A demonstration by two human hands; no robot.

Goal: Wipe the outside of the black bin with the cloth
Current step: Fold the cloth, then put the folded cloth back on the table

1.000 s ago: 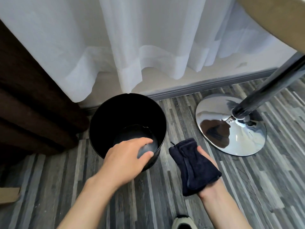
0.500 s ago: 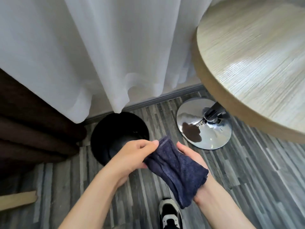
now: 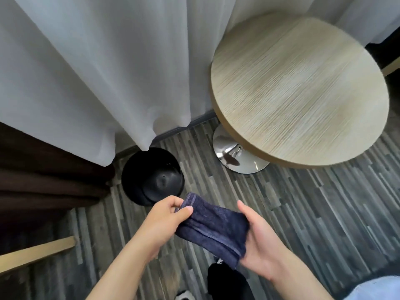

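Cloth: dark blue, folded, stitched hem showing; held between your two hands above the floor, in front of the bin and not touching it.

Left hand: your grip is closed on the cloth's upper left corner, thumb on top pressing it against the fingers.

Right hand: palm turned up under the cloth's right end, thumb raised and apart from the fabric; your grip here is loose, fingers hidden beneath the cloth.

Bin: black, round, upright on the floor, mouth open to view, inside bare. It stands just below the hem of the white curtain, beside dark brown drapes on its left.

Surface: round, pale wood grain, on a chrome base, to the right of the bin and well apart from it.

Floor: grey striped planks.
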